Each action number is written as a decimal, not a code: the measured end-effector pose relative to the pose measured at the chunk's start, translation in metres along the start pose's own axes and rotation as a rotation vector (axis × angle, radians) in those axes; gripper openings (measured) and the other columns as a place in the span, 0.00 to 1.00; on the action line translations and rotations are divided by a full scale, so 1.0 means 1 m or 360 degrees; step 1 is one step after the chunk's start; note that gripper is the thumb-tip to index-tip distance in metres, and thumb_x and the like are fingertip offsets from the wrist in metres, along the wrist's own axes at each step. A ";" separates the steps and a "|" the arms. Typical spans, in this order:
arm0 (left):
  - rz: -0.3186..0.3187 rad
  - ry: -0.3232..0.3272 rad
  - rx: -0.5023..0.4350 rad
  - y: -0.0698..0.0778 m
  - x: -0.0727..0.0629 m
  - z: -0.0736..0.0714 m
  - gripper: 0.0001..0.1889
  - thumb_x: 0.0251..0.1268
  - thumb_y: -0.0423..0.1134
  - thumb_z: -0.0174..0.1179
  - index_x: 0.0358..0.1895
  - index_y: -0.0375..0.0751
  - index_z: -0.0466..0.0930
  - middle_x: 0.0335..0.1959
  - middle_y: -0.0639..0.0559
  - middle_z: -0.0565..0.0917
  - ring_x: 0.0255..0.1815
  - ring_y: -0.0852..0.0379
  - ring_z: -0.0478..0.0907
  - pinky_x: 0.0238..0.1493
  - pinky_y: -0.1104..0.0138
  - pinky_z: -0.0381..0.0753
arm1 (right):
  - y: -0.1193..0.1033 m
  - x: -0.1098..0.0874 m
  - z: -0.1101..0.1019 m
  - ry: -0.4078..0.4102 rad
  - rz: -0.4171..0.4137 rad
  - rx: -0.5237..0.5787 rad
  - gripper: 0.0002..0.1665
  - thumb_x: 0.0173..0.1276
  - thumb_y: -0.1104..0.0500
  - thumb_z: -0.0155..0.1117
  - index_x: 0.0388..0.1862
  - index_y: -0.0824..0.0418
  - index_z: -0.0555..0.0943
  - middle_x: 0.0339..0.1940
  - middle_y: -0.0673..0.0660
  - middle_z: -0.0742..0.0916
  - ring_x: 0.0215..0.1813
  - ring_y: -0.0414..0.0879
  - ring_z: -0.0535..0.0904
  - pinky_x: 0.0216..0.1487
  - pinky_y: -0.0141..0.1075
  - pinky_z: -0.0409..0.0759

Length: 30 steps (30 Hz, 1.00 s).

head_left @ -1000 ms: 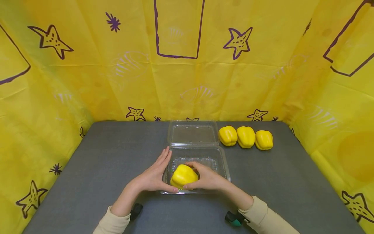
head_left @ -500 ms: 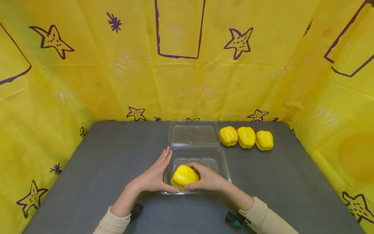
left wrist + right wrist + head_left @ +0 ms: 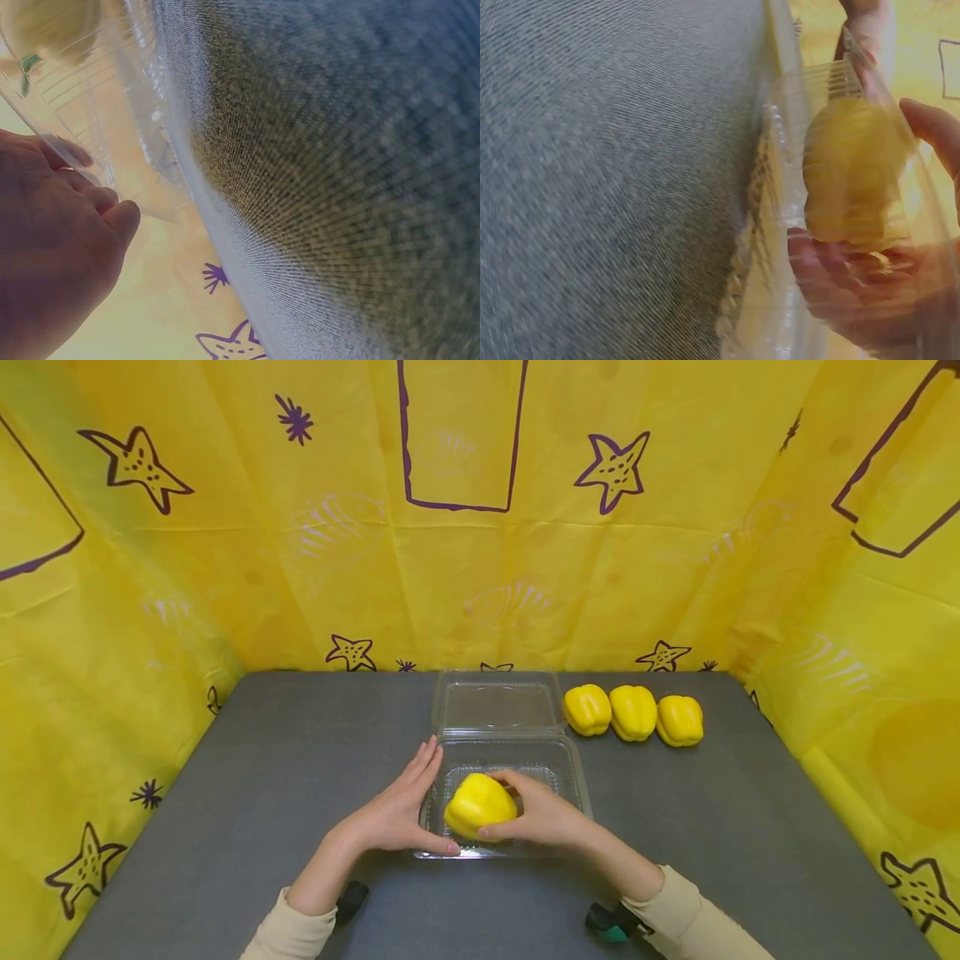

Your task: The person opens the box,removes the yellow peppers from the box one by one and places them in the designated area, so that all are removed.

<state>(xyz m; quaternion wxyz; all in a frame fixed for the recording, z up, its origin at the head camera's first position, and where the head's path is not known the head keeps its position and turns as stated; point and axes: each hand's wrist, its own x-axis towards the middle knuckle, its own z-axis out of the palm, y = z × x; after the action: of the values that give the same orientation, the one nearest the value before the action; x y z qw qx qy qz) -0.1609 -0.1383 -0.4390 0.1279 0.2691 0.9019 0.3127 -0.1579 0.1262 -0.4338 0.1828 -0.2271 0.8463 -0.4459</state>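
In the head view a yellow bell pepper (image 3: 480, 807) is tilted over the front left part of a clear plastic clamshell container (image 3: 573, 768). My right hand (image 3: 543, 814) grips the pepper from its right side, thumb in front and fingers behind. The right wrist view shows the pepper (image 3: 851, 172) through the clear wall, with fingers curled beneath it. My left hand (image 3: 397, 810) rests against the container's left front corner, fingers straight along the left side and thumb along the front rim. The left wrist view has this hand (image 3: 67, 217) against the clear wall.
The container's lid (image 3: 495, 702) lies folded back behind it. Three more yellow bell peppers stand in a row at the back right, among them the middle pepper (image 3: 633, 713). A yellow patterned cloth (image 3: 480, 552) walls the grey table (image 3: 300, 727) at the back and sides.
My right hand has lifted the pepper slightly and shifted it a little right and away from the container's front rim. My left hand stays at the same corner.
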 end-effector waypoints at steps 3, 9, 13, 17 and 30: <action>-0.0001 0.0003 0.0013 0.000 0.000 0.000 0.73 0.35 0.71 0.72 0.78 0.37 0.36 0.79 0.50 0.30 0.79 0.49 0.29 0.72 0.46 0.49 | -0.002 -0.002 -0.006 0.0036 0.0011 0.0001 0.44 0.54 0.44 0.75 0.67 0.56 0.70 0.56 0.51 0.81 0.56 0.50 0.76 0.52 0.46 0.76; -0.0012 0.0005 0.0012 0.000 0.000 0.000 0.73 0.35 0.71 0.72 0.78 0.37 0.36 0.79 0.50 0.29 0.79 0.49 0.28 0.72 0.46 0.48 | -0.004 -0.009 -0.018 0.0093 0.0039 0.0022 0.43 0.54 0.45 0.76 0.67 0.54 0.70 0.55 0.51 0.81 0.56 0.51 0.76 0.49 0.45 0.78; -0.0010 0.0008 0.0009 0.000 0.000 0.000 0.73 0.35 0.71 0.72 0.78 0.37 0.36 0.79 0.50 0.29 0.79 0.49 0.28 0.72 0.46 0.48 | -0.005 -0.014 -0.027 0.0127 0.0037 0.0075 0.43 0.55 0.47 0.76 0.67 0.55 0.70 0.55 0.53 0.81 0.56 0.51 0.76 0.46 0.41 0.80; 0.0006 0.0016 0.0023 0.000 -0.001 0.000 0.73 0.36 0.72 0.72 0.78 0.36 0.36 0.79 0.48 0.30 0.79 0.49 0.28 0.72 0.47 0.47 | -0.005 -0.019 -0.034 0.0165 0.0052 0.0124 0.44 0.55 0.48 0.77 0.68 0.55 0.69 0.56 0.55 0.80 0.56 0.52 0.75 0.46 0.39 0.80; 0.0018 0.0031 0.0040 -0.001 -0.001 0.001 0.74 0.35 0.74 0.71 0.78 0.37 0.36 0.80 0.47 0.31 0.79 0.46 0.30 0.72 0.46 0.48 | -0.005 -0.032 -0.050 0.0288 0.0104 0.0187 0.44 0.55 0.50 0.77 0.69 0.54 0.69 0.60 0.55 0.78 0.59 0.54 0.73 0.48 0.41 0.81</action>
<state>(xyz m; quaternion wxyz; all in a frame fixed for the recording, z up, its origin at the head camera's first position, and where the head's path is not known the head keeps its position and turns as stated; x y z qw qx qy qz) -0.1603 -0.1390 -0.4407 0.1139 0.2728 0.9054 0.3048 -0.1564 0.1749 -0.3993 0.1332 -0.1471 0.8386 -0.5073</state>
